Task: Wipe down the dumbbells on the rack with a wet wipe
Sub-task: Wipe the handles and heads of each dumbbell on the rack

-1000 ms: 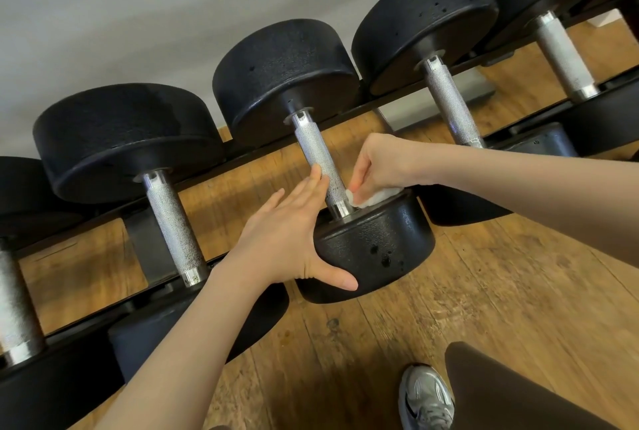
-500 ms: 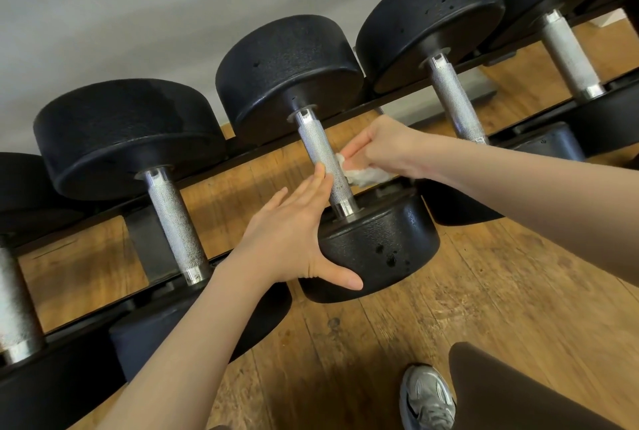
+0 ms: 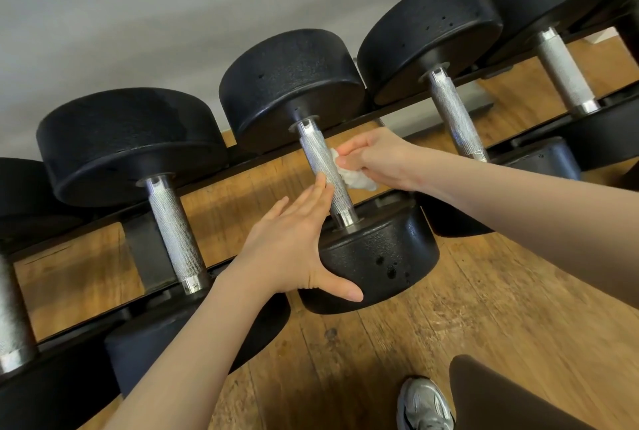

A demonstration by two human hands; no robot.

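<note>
A black dumbbell (image 3: 377, 257) with a knurled metal handle (image 3: 323, 167) lies across the rack's rails in the middle. My right hand (image 3: 375, 156) pinches a crumpled white wet wipe (image 3: 352, 177) against the right side of the handle, about halfway up. My left hand (image 3: 294, 246) lies with straight fingers against the near head's left edge, thumb along the head's front and fingertips beside the handle. Neighbouring dumbbells sit to the left (image 3: 173, 225) and right (image 3: 456, 118).
The black rack rail (image 3: 207, 184) runs diagonally across a wooden floor (image 3: 466, 308). A further dumbbell (image 3: 567, 73) sits at the far right. A grey wall (image 3: 173, 15) is behind. My grey shoe (image 3: 423, 405) and dark trouser leg (image 3: 501, 398) are at bottom right.
My right hand has carried the wipe up from the near head's top onto the middle of the handle. My left hand has stayed on the near head.
</note>
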